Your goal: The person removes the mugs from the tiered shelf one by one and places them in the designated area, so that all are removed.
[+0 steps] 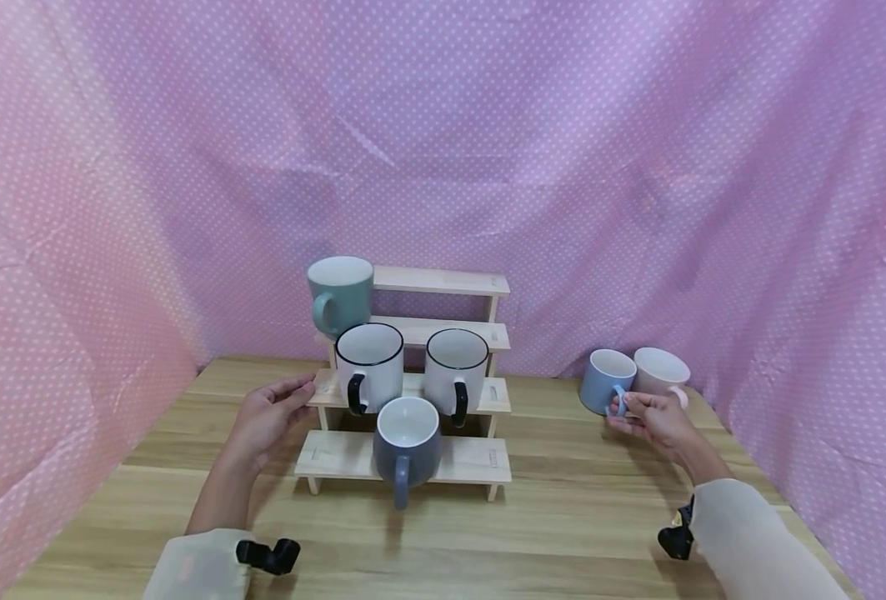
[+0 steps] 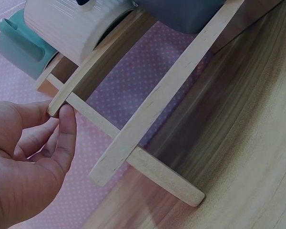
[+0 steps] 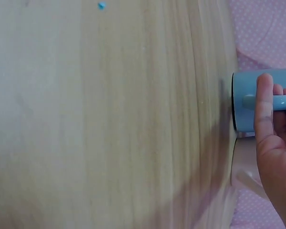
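Note:
My left hand [image 1: 266, 421] pinches the left end of a shelf board, second from the bottom, on a stepped wooden rack [image 1: 473, 457]. In the left wrist view the thumb lies over that board end [image 2: 57, 104] and the fingers curl beneath. Far to the right, my right hand [image 1: 656, 427] grips the handle of a light blue mug [image 1: 598, 390], which stands upright at the table's back right. The right wrist view shows one finger [image 3: 263, 107] extended across the handle; part of the hand is cut off there. Beside the blue mug stands a pale pink mug [image 1: 654, 383].
On the rack sit a teal mug [image 1: 351, 307] high on the left, two white mugs with black rims, left [image 1: 382, 382] and right [image 1: 443, 385], and a grey-blue mug [image 1: 422, 460] on the lowest board. A dotted pink cloth [image 1: 427, 125] hangs behind the wooden table [image 1: 548, 517].

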A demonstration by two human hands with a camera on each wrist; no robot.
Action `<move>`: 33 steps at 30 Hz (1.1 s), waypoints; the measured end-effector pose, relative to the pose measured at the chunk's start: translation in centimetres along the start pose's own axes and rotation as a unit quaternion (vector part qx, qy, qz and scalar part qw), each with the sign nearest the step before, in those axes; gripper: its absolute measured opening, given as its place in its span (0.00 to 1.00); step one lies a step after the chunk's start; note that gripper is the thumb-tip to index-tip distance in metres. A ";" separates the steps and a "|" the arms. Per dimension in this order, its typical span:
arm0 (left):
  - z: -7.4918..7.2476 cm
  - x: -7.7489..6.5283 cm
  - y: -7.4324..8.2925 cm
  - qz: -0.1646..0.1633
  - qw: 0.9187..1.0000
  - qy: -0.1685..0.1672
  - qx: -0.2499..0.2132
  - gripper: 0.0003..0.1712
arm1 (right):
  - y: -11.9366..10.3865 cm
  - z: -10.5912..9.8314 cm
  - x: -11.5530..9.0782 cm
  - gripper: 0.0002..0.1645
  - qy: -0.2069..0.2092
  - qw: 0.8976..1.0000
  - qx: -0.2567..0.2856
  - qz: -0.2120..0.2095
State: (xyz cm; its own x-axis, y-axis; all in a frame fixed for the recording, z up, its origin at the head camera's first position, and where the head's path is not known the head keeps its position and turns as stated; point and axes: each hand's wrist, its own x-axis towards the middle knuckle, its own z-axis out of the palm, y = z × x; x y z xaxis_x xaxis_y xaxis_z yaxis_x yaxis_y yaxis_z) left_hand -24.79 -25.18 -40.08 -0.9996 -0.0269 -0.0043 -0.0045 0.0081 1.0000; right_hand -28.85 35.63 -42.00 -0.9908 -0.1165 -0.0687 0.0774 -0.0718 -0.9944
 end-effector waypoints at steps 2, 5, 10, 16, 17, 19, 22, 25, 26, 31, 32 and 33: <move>0.0 0.0 0.0 0.001 1.000 0.000 -0.003 0.31 | 0.1 -0.1 0.1 0.17 -0.008 1.000 0.007 -0.002; -0.1 0.0 -0.1 0.003 1.000 -0.001 -0.007 0.31 | 0.2 -0.2 0.1 0.17 -0.020 1.000 0.012 -0.008; -0.1 0.0 0.0 0.006 1.000 0.001 -0.012 0.32 | 0.2 -0.1 -0.1 0.17 -0.034 0.999 0.028 -0.012; 0.1 -0.1 0.1 0.005 1.000 0.003 -0.013 0.32 | 0.0 0.0 -0.3 0.17 -0.046 0.997 0.056 -0.007; 0.1 -0.1 0.1 0.004 1.000 0.004 -0.012 0.32 | 0.0 0.0 -0.4 0.18 -0.047 0.997 0.054 -0.004; 0.2 -0.1 0.1 0.002 1.000 0.003 -0.012 0.32 | -0.2 0.0 -0.6 0.18 -0.043 0.998 0.040 0.003; 0.2 -0.1 0.0 -0.003 1.000 0.003 -0.008 0.31 | -0.7 0.1 -0.9 0.15 -0.013 1.000 -0.019 0.017; 0.3 0.0 0.1 -0.007 1.000 0.005 -0.005 0.31 | -1.5 0.4 -1.1 0.14 0.023 0.990 -0.140 0.018; 0.3 0.0 0.1 -0.008 1.000 0.007 -0.004 0.31 | -1.9 0.6 -1.1 0.16 0.037 0.982 -0.186 0.014; 0.3 0.0 0.2 -0.010 1.000 0.011 -0.003 0.31 | -4.1 1.7 -1.0 0.19 0.064 0.933 -0.352 -0.029; 0.3 0.0 0.2 -0.009 1.000 0.011 -0.005 0.31 | -4.6 2.0 -0.9 0.18 0.064 0.928 -0.365 -0.037; 0.3 0.0 0.2 -0.009 1.000 0.010 -0.006 0.31 | -5.1 2.3 -0.8 0.18 0.061 0.922 -0.379 -0.046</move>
State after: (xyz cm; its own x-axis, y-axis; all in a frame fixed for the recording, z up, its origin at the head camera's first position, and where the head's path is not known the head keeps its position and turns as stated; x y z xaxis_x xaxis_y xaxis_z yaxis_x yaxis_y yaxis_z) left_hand -24.79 -24.92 -39.91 -0.9986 -0.0474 -0.0214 -0.0212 -0.0051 0.9998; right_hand -28.22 33.85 -36.70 -0.9980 -0.0285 0.0570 -0.0620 0.6426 -0.7636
